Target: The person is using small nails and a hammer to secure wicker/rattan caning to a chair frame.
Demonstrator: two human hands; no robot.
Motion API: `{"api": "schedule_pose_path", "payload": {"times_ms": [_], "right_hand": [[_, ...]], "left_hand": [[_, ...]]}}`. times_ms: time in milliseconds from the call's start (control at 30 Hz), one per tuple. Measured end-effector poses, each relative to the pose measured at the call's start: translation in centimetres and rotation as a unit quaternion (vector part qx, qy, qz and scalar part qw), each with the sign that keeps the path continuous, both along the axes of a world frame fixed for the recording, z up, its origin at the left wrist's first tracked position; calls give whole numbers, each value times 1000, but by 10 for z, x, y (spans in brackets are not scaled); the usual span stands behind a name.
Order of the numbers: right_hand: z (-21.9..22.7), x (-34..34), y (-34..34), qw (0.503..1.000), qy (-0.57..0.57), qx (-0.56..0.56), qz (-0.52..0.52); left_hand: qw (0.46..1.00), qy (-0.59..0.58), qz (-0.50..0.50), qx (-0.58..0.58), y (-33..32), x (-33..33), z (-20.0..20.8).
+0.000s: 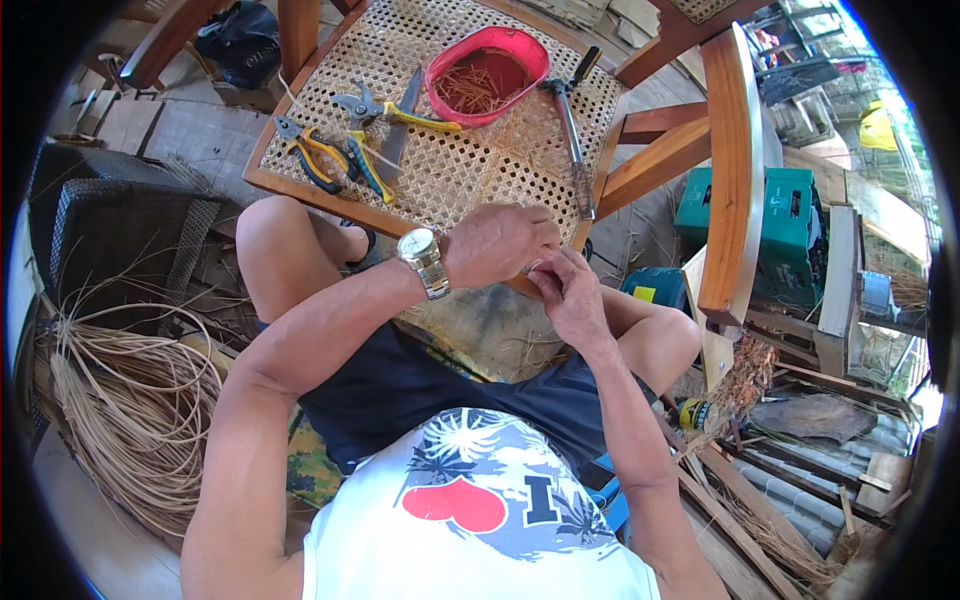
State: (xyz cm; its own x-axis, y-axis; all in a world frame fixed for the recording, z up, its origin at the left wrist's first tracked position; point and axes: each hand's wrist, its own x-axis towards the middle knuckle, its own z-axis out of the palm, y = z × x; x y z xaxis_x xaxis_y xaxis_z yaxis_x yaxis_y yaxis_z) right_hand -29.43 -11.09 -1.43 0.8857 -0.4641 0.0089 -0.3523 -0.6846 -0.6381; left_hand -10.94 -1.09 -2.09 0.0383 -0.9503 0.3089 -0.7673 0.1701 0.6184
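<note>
Close together at the front edge of a cane-woven chair seat [470, 170], my left hand [503, 245] and my right hand [572, 292] have their fingers bent in and nearly meeting. Something small and pale shows between the right fingertips, too small to name. What my left fingers grip, if anything, is hidden behind the hand. On the seat beyond them lie pliers with yellow and black handles [322, 165], yellow-handled pruning shears [400, 112], another yellow-and-blue handled tool [366, 170], a knife [402, 125] and a hammer [570, 130]. A red tub [540, 68] holds thin brown sticks.
A large coil of rattan strands [130, 410] lies at left, beside a dark mesh box [120, 240]. The chair's curved wooden arm [732, 180] rises at right. Green crates [790, 235] and scrap timber [740, 510] stand or lie beyond it.
</note>
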Motion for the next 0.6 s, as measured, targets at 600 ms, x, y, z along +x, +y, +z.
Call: {"api": "schedule_pose_path", "payload": {"times_ms": [600], "right_hand": [[6,12,10,988,-2,-142,54]], "left_hand": [[999,-17,22,39,2,16,5]]}}
